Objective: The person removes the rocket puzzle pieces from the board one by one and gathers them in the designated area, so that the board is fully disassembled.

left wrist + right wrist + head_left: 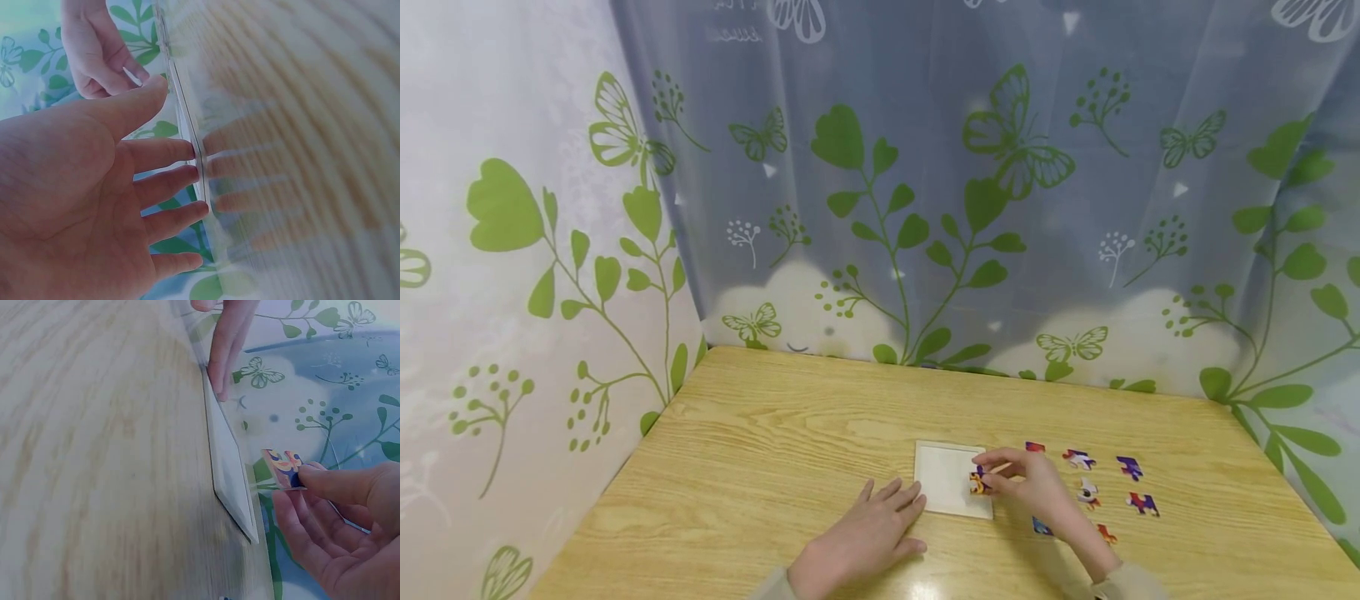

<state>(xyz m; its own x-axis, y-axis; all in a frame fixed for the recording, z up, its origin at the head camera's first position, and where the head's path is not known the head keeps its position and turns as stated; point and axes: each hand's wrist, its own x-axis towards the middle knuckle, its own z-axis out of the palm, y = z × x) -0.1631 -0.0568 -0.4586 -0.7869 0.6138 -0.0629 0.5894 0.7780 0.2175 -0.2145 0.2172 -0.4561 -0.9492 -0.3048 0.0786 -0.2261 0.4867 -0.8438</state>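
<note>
A square white puzzle tray (946, 479) with a raised rim lies on the wooden table. My left hand (874, 531) has its fingers spread and straight, with the fingertips at the tray's left edge. In the left wrist view, the left hand's fingers (172, 178) meet that edge. Above the tray's right side, my right hand (1036, 485) pinches a purple and orange jigsaw piece (979, 481) between thumb and fingers. In the right wrist view, the jigsaw piece (284, 467) is held clear of the tray (230, 464).
Several loose jigsaw pieces lie right of the tray, among them a purple piece (1129, 467), a red and purple piece (1142, 504) and a white piece with an eye (1087, 493). Some are partly behind the right hand and forearm. A patterned curtain (895, 208) hangs behind the table.
</note>
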